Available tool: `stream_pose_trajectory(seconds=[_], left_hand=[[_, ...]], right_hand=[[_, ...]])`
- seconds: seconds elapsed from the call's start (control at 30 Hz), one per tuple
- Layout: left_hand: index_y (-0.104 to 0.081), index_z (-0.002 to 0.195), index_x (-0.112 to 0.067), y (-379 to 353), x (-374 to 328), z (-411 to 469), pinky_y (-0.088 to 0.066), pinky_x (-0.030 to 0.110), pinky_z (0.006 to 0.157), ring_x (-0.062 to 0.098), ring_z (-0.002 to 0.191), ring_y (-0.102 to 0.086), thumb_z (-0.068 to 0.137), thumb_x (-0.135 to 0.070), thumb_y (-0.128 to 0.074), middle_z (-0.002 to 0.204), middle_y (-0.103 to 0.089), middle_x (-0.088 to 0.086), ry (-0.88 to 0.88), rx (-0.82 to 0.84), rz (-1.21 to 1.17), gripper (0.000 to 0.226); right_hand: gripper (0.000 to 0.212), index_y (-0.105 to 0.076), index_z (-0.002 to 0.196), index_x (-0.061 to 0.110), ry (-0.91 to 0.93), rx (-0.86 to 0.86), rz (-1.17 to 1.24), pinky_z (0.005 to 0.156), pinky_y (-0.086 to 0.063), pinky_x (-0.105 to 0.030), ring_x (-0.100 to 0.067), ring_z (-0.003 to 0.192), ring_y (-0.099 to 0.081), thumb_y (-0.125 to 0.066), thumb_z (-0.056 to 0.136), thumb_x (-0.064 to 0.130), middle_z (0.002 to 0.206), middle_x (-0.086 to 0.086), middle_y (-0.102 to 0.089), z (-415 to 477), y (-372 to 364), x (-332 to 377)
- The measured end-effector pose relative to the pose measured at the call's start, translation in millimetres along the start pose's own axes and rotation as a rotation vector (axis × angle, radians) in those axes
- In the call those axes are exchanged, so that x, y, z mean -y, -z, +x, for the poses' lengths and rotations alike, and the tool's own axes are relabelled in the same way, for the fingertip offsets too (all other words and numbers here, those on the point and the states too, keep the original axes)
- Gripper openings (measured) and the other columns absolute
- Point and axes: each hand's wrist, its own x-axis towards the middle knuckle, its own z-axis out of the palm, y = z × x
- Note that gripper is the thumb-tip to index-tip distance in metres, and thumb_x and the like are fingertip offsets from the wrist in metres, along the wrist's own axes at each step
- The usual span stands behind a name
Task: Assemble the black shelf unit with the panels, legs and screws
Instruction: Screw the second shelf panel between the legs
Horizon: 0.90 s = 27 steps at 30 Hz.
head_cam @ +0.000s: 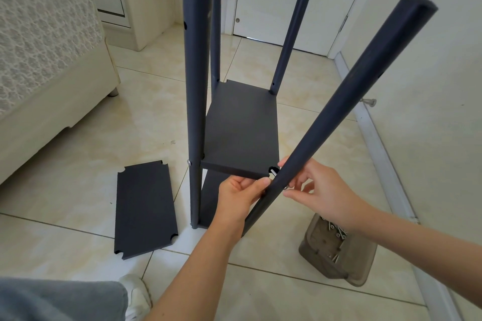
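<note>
The black shelf unit stands on the tiled floor with three upright legs (195,86) fixed to a raised black panel (241,130); a lower panel shows beneath it. A fourth leg (347,94) leans out to the right, away from the panel's near right corner. My left hand (238,197) grips this leg just below that corner. My right hand (320,190) pinches a silver screw (285,187) at the leg's outer side; the screw's tip (273,172) pokes out toward the notched corner. A loose black panel (144,210) lies flat on the floor at the left.
A brown plastic tray (357,266) holding several screws sits on the floor at the lower right. A cream bed (52,73) fills the left, a white wall and baseboard (386,159) run along the right. My knee and white shoe (135,294) are at the bottom left.
</note>
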Motion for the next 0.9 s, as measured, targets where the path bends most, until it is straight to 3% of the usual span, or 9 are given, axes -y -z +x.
stream_pose_trajectory(seconds=[0.27, 0.5, 0.63, 0.9], left_hand=[[-0.073, 0.098, -0.013, 2, 2, -1, -0.058, 0.034, 0.088, 0.022, 0.094, -0.074, 0.091, -0.006, -0.069, 0.093, -0.077, 0.006, 0.003, -0.001, 0.002, 0.011], [-0.072, 0.102, -0.006, 2, 1, -1, -0.058, 0.031, 0.087, 0.026, 0.096, -0.073, 0.091, -0.001, -0.067, 0.097, -0.077, 0.012, 0.007, 0.016, -0.096, 0.013], [-0.071, 0.102, -0.004, 3, -2, 0, -0.057, 0.034, 0.089, 0.028, 0.098, -0.072, 0.089, 0.001, -0.067, 0.096, -0.076, 0.013, 0.013, 0.03, -0.134, 0.014], [-0.069, 0.1, -0.003, 5, -9, -1, -0.057, 0.023, 0.074, 0.024, 0.092, -0.074, 0.089, 0.006, -0.064, 0.091, -0.075, 0.011, 0.013, 0.075, -0.244, 0.015]], right_hand=[[0.031, -0.057, 0.116, 0.022, -0.01, -0.019, -0.022, 0.066, -0.046, -0.006, -0.004, 0.083, -0.061, -0.071, 0.088, 0.026, 0.091, 0.014, -0.062, 1, 0, 1], [0.026, -0.053, 0.105, 0.028, 0.002, 0.006, 0.014, 0.063, -0.043, -0.002, -0.004, 0.08, -0.06, -0.071, 0.087, 0.022, 0.084, 0.016, -0.059, 3, 0, 9], [0.027, -0.057, 0.108, 0.025, 0.016, 0.025, 0.03, 0.066, -0.044, -0.005, -0.006, 0.081, -0.061, -0.072, 0.087, 0.019, 0.086, 0.013, -0.062, 4, 3, 11], [0.031, -0.057, 0.116, 0.023, 0.018, 0.051, 0.015, 0.067, -0.043, -0.009, -0.009, 0.086, -0.061, -0.07, 0.088, 0.02, 0.093, 0.007, -0.064, 9, 4, 15]])
